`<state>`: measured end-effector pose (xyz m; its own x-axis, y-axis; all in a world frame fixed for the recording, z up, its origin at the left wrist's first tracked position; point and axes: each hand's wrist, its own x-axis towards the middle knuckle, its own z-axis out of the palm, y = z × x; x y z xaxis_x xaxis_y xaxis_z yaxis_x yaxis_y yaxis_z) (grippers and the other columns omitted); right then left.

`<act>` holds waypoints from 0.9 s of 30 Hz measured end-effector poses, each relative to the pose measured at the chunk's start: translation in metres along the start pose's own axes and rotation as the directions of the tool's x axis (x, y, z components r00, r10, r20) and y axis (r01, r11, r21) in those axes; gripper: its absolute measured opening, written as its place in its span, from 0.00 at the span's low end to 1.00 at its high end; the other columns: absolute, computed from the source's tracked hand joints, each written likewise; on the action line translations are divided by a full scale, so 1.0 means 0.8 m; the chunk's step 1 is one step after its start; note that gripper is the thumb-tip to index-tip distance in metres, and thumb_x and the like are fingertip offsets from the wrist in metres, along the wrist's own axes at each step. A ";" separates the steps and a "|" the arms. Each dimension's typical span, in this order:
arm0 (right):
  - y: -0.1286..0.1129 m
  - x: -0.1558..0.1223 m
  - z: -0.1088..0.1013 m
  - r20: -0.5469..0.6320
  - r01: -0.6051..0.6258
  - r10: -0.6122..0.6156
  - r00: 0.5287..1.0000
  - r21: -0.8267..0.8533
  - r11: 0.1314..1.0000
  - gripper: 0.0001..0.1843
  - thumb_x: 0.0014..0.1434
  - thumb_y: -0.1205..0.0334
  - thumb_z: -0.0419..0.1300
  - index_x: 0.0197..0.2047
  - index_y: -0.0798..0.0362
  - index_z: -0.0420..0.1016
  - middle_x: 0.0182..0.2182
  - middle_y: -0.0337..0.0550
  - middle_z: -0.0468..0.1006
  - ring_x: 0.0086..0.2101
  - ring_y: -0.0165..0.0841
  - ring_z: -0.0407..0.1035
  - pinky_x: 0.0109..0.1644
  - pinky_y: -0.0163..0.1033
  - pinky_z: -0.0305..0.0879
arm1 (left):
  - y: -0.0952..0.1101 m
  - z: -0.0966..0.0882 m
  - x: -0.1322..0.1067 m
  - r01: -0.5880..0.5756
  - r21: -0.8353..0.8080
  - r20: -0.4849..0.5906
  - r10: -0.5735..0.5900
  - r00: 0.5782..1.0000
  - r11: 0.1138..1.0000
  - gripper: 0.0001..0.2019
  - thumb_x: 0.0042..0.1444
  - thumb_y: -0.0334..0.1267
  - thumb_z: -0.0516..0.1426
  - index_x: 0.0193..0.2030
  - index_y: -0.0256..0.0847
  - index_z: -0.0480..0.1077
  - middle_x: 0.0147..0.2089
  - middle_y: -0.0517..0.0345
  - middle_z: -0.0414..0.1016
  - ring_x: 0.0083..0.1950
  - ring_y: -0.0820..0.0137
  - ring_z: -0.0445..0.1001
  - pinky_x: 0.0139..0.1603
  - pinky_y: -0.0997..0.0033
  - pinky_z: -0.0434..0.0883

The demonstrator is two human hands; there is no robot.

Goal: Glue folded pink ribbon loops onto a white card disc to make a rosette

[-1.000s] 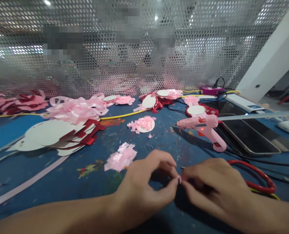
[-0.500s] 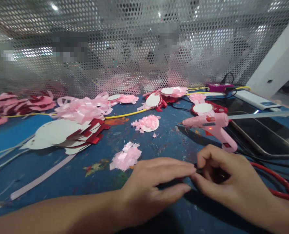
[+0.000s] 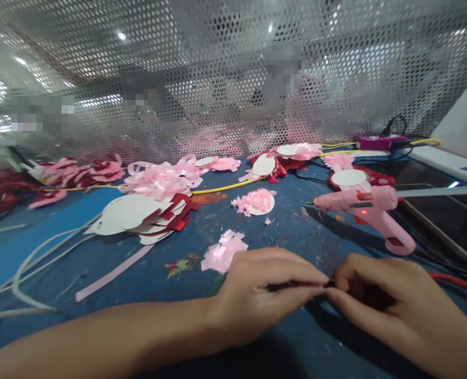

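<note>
My left hand (image 3: 275,295) is closed, thumb and fingertips pinched together. Facing it, my right hand (image 3: 387,300) also pinches, its fingertips almost touching the left ones. A small dark thing (image 3: 330,283) shows between the two sets of fingertips; its kind is too hidden to name. Just beyond the left hand lies a heap of cut pink ribbon pieces (image 3: 222,253). Farther off is a white card oval covered with pink ruffles (image 3: 255,202). Beyond the right hand a pink glue gun (image 3: 365,205) stands with its red light on, nozzle toward the left.
Stacked white and red card cutouts (image 3: 127,213) lie left, under a pile of pink ribbon loops (image 3: 160,176). A yellow cable (image 3: 225,187) crosses behind. A perforated metal screen (image 3: 217,79) borders the back. A dark tablet-like device (image 3: 446,216) and a purple power strip (image 3: 381,142) are right.
The view has turned left, so things appear farther right. My left thumb has closed up toward its fingers. Both hands stay together around the small dark thing.
</note>
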<state>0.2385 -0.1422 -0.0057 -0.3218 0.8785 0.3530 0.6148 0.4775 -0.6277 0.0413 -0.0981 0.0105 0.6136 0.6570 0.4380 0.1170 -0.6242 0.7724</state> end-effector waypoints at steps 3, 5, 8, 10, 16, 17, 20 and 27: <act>0.001 -0.002 0.002 0.048 -0.030 0.031 0.998 -0.029 0.999 0.12 0.60 0.59 0.56 0.25 0.49 0.67 0.17 0.30 0.72 0.16 0.23 0.64 0.18 0.26 0.59 | -0.006 -0.017 0.011 0.021 0.131 -0.162 0.001 0.987 0.991 0.04 0.53 0.32 0.62 0.35 0.43 0.79 0.36 0.59 0.82 0.37 0.72 0.80 0.42 0.76 0.76; 0.002 -0.002 0.002 0.078 -0.033 0.037 0.996 -0.048 0.998 0.12 0.61 0.59 0.56 0.26 0.49 0.67 0.17 0.30 0.72 0.16 0.23 0.64 0.18 0.27 0.59 | -0.020 -0.038 0.024 0.065 0.241 -0.301 0.011 0.954 0.968 0.04 0.54 0.33 0.61 0.35 0.43 0.78 0.37 0.58 0.82 0.39 0.71 0.79 0.45 0.72 0.75; 0.003 -0.003 0.001 0.115 -0.025 0.034 0.993 -0.077 0.997 0.11 0.61 0.59 0.55 0.26 0.49 0.66 0.17 0.29 0.71 0.16 0.23 0.63 0.18 0.28 0.57 | -0.056 -0.075 0.045 0.080 0.352 -0.376 0.063 0.924 0.933 0.07 0.57 0.36 0.58 0.40 0.43 0.78 0.43 0.57 0.81 0.43 0.70 0.78 0.48 0.69 0.75; 0.003 -0.002 0.001 0.140 -0.027 0.042 0.989 -0.103 0.994 0.11 0.61 0.59 0.55 0.26 0.48 0.66 0.17 0.29 0.71 0.17 0.24 0.64 0.19 0.29 0.58 | -0.082 -0.096 0.055 0.057 0.437 -0.308 0.090 0.947 0.898 0.08 0.58 0.37 0.57 0.40 0.42 0.78 0.42 0.56 0.81 0.45 0.68 0.78 0.52 0.66 0.73; 0.003 0.000 -0.001 0.160 -0.012 0.036 0.987 -0.145 0.989 0.13 0.61 0.57 0.53 0.26 0.48 0.66 0.18 0.31 0.72 0.18 0.26 0.65 0.20 0.31 0.58 | -0.123 -0.112 0.060 0.012 0.403 -0.090 0.027 0.996 0.915 0.08 0.58 0.39 0.57 0.39 0.43 0.78 0.46 0.55 0.81 0.52 0.64 0.77 0.57 0.62 0.72; 0.003 0.000 -0.001 0.167 -0.012 0.036 0.985 -0.143 0.990 0.13 0.62 0.57 0.53 0.26 0.48 0.66 0.18 0.31 0.72 0.18 0.26 0.65 0.20 0.31 0.58 | -0.125 -0.111 0.059 0.022 0.388 -0.088 0.013 0.996 0.921 0.08 0.58 0.39 0.58 0.41 0.43 0.77 0.48 0.55 0.80 0.52 0.64 0.77 0.56 0.63 0.72; 0.004 0.001 0.000 0.202 -0.020 0.049 0.978 -0.141 0.990 0.14 0.63 0.56 0.52 0.26 0.48 0.66 0.19 0.31 0.73 0.19 0.26 0.66 0.21 0.32 0.59 | -0.127 -0.109 0.057 0.052 0.330 -0.085 -0.025 0.996 0.942 0.12 0.56 0.38 0.60 0.47 0.42 0.74 0.51 0.52 0.78 0.44 0.66 0.80 0.50 0.66 0.76; 0.006 -0.002 0.002 0.235 -0.026 0.068 0.970 -0.178 0.984 0.15 0.64 0.54 0.50 0.27 0.48 0.66 0.21 0.32 0.73 0.20 0.28 0.67 0.23 0.34 0.61 | -0.130 -0.111 0.055 0.059 0.268 -0.104 -0.032 0.994 0.962 0.16 0.53 0.31 0.61 0.49 0.40 0.72 0.39 0.54 0.82 0.42 0.66 0.81 0.48 0.67 0.77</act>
<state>0.2410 -0.1411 -0.0105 -0.4399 0.8876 0.1364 0.7412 0.4446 -0.5029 -0.0129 0.0334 -0.0101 0.5249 0.7173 0.4582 0.3585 -0.6746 0.6453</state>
